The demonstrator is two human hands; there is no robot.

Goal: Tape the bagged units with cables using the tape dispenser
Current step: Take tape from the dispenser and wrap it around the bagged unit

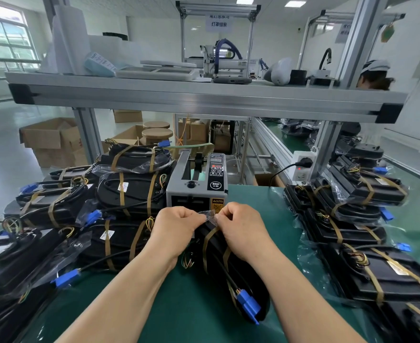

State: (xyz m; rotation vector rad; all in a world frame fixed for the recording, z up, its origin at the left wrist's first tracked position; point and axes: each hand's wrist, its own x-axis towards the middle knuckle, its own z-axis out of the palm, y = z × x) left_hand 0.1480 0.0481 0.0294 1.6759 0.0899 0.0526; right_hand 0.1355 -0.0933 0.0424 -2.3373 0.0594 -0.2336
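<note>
A black bagged unit (pixel 231 266) lies on the green mat in front of me, with brown tape bands around it and a cable ending in a blue connector (pixel 248 305). My left hand (pixel 176 224) and my right hand (pixel 241 226) meet at the unit's far end, both pinching the clear bag flap (pixel 210 216) there. Just behind the hands stands the grey tape dispenser (pixel 196 184), its outlet facing me.
Taped units are piled at the left (pixel 120 194) and stacked at the right (pixel 357 229). An aluminium shelf (pixel 204 95) crosses overhead. A power strip (pixel 301 167) hangs on the right post. Cardboard boxes (pixel 53 142) stand on the floor beyond. Green mat (pixel 179 305) shows between my forearms.
</note>
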